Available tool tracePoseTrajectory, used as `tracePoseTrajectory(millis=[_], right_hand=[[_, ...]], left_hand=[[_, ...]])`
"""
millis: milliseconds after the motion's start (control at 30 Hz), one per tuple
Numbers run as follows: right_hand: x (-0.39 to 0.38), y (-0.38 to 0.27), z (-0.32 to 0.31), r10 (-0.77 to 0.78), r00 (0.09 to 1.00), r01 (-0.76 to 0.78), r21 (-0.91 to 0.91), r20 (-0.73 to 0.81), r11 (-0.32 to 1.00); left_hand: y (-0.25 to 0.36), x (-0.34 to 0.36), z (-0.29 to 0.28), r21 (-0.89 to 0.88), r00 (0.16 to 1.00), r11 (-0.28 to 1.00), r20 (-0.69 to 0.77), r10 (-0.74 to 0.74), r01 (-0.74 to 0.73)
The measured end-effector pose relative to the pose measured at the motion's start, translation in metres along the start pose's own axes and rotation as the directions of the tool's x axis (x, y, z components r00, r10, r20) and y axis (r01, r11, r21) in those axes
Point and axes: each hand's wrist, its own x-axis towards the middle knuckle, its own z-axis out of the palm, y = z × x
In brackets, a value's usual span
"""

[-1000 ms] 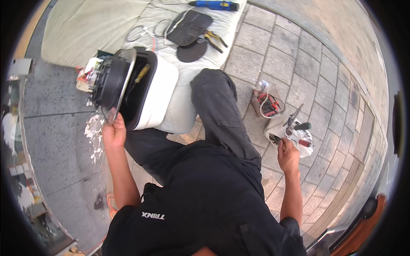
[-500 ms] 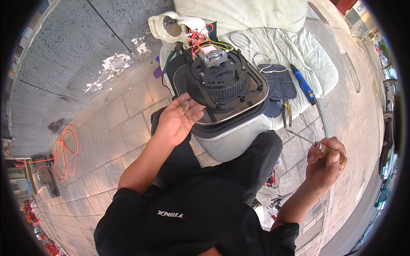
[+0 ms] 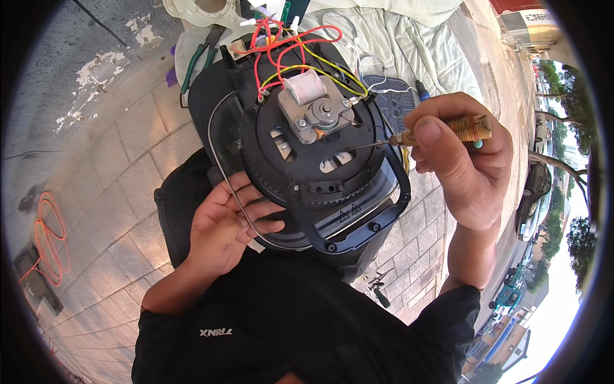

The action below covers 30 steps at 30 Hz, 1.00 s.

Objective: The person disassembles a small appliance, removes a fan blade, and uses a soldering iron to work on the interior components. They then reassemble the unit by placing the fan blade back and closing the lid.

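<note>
Screwdriver [image 3: 470,129], firmly wrapped in the right hand [image 3: 467,169], points left and slightly down, its tip over the fan housing [image 3: 308,173], just right of a slot [image 3: 337,162] and below the motor [image 3: 324,114]; contact cannot be told. Farther from the tool, the left hand [image 3: 220,237] has loosely spread fingers at the metal rim [image 3: 215,153]. The slot shows pale metal inside.
</note>
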Motion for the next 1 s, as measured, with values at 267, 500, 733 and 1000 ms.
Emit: tracePoseTrajectory(millis=[267, 500, 733, 1000], right_hand=[[0.007, -0.002, -0.001, 0.06, 0.992, -0.058, -0.03, 0.107, 0.998], [0.004, -0.012, 0.002, 0.034, 0.99, -0.021, -0.093, 0.135, 0.995], [0.001, -0.018, 0.01, -0.007, 0.994, 0.023, -0.144, 0.11, 0.989], [0.003, -0.02, 0.012, -0.078, 0.99, 0.105, -0.247, 0.117, 0.963]], left_hand=[[0.002, 0.002, 0.003, -0.062, 1.0, 0.998, 0.001, 0.002, -0.002], [0.0, 0.002, 0.007, -0.024, 1.0, 0.999, -0.013, 0.024, -0.024], [-0.002, 0.002, 0.008, 0.033, 0.999, 0.999, -0.012, 0.043, -0.042], [-0.003, 0.002, 0.012, 0.075, 0.998, 0.996, -0.039, 0.049, -0.046]])
